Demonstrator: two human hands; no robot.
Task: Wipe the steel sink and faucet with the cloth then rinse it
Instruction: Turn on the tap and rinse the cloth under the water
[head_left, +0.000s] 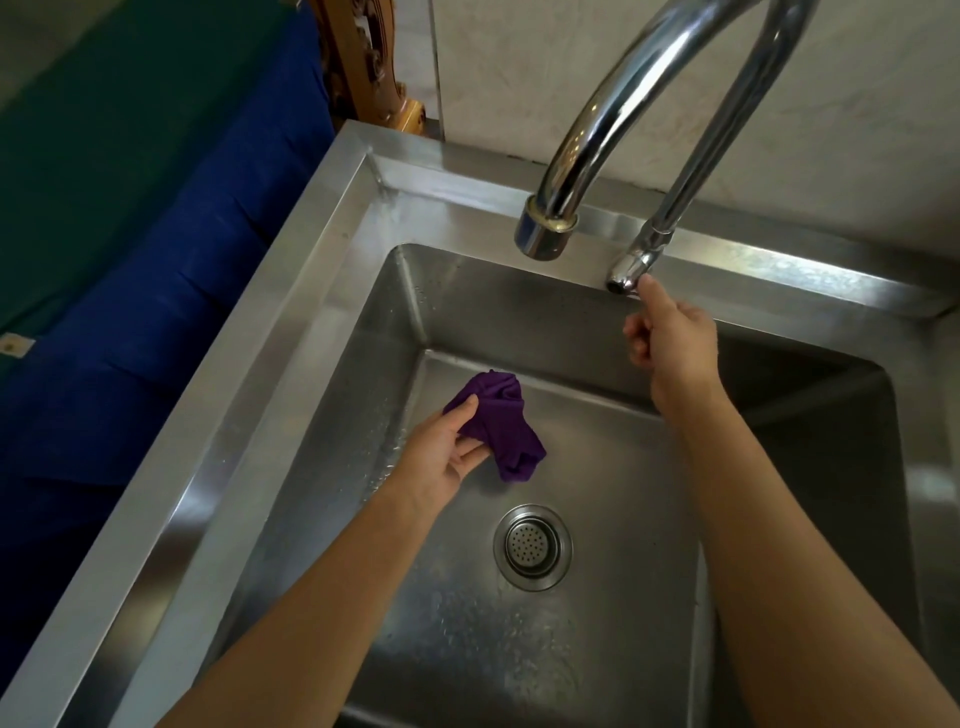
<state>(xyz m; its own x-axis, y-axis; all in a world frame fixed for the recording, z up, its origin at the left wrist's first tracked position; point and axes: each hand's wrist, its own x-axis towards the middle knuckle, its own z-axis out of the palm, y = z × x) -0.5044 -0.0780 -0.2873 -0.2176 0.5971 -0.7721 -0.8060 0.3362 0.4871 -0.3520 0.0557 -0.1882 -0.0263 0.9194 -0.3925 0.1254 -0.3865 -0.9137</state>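
A steel sink (291, 332) fills the view, its basin wet with droplets. My left hand (447, 452) holds a crumpled purple cloth (501, 426) above the basin's left side. A chrome gooseneck faucet (602, 119) arches over the basin, its spout (545, 234) pointing down with no water coming out. My right hand (670, 338) is curled, thumb tip touching the faucet handle (631, 267) at the back rim.
A round drain strainer (532, 545) sits in the basin floor below the cloth. A blue and green covering (156, 249) lies left of the sink. A pale wall (519, 78) stands behind, with carved wood (363, 62) at the corner.
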